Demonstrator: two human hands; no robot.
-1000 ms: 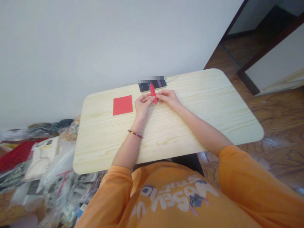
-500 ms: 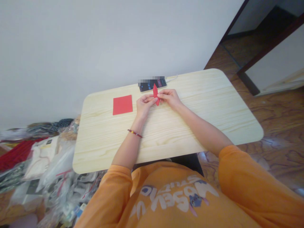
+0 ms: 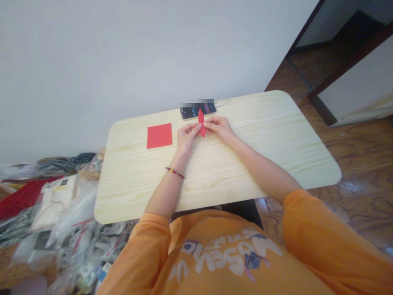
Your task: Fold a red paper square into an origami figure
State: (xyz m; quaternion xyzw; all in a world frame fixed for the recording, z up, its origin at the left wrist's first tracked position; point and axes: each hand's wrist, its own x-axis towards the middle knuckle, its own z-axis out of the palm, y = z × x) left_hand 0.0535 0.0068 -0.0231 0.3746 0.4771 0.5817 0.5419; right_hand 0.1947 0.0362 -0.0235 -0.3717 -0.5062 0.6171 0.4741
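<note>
A narrow piece of folded red paper (image 3: 201, 117), pointed at both ends, stands lengthwise between my hands above the table. My left hand (image 3: 186, 136) pinches it from the left, thumb on its face. From the right, the thumb and fingers of my right hand (image 3: 220, 126) pinch its other side. Parts of the folds are hidden by my fingers. To the left of my left hand lies a flat square of red paper (image 3: 159, 135). Just beyond the folded paper rests a phone (image 3: 190, 113) with its screen lit.
The pale wooden table (image 3: 135, 180) has rounded corners and stands against a white wall. A white cable (image 3: 223, 103) runs from the phone. Clothes and plastic bags (image 3: 73, 209) are heaped on the floor at left. A wooden floor (image 3: 356, 155) stretches to the right.
My left thumb has shifted slightly up and left on the folded paper, whose lower part shows a little more. Both hands keep their pinch. The view has moved very slightly.
</note>
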